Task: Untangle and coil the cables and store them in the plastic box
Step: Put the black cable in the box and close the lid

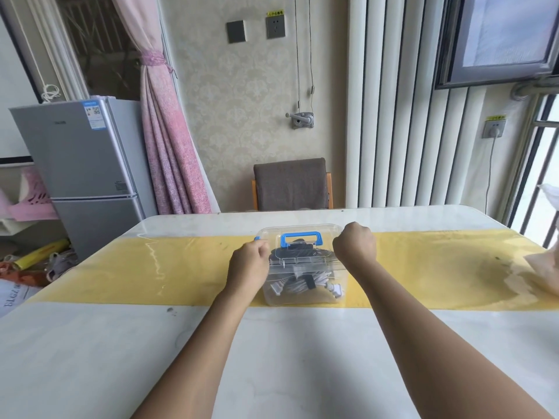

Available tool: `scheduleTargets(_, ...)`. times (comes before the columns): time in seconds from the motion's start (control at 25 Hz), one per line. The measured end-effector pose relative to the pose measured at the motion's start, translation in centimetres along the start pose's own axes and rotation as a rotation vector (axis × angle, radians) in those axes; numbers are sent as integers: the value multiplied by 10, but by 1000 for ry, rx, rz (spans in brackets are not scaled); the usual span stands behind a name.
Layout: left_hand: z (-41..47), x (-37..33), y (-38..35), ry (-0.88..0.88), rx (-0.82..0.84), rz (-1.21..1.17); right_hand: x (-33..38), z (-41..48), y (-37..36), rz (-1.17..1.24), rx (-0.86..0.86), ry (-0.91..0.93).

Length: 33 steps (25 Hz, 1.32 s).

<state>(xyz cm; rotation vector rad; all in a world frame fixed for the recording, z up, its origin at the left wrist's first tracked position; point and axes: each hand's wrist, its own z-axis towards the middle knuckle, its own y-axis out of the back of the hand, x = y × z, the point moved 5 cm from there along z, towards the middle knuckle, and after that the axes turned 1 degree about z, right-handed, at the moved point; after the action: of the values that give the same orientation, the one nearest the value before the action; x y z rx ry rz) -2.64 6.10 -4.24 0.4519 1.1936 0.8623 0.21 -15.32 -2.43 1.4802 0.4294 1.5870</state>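
Two curled hands, left hand (pixel 249 261) and right hand (pixel 355 244), gripped the clear plastic box (pixel 272 297) at its lid edges; grey coiled cables (pixel 298 284), packed high, might block latching.

I read "BLGZ" on the white bag (pixel 12 293) at the far left. The fridge (pixel 69 152) sticker (pixel 94 114) and the yellow socket tags (pixel 275 13) are too small to read.

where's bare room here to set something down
Free: yellow strip left of the plastic box, and right of it up to the pale bag; white tabletop nearer you. Crowded: the box, left grip and right grip at its sides.
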Motion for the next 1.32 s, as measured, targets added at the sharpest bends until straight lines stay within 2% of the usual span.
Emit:
scheduleTargets(0.12,-21,11,-10,-180,136,-230,-3,3,-1,7,-7,-14)
scheduleTargets(0.24,-24,21,-14,-258,11,-276,-12,12,-9,168,6,-20)
scheduleTargets(0.36,-8,28,-12,-253,-110,-300,-32,15,-26,590,201,-47)
scheduleTargets(0.4,-2,29,-10,-237,-121,-287,-40,11,-33,601,281,-60)
scheduleTargets(0.48,18,33,-10,-203,-147,-252,-58,4,-48,344,328,-6)
scheduleTargets(0.52,29,36,-11,-185,-153,-239,-65,2,-54,195,299,50)
scheduleTargets(0.6,51,41,-11,-153,-128,-233,-70,1,-63,63,243,134)
scheduleTargets(0.84,97,52,-22,-89,-74,-238,-70,29,-74,-148,327,101)
scheduleTargets(1.0,118,56,-27,-65,-6,-235,-68,31,-78,-160,317,107)
scheduleTargets(1.32,130,46,-42,-50,2,-251,-56,26,-81,-285,346,136)
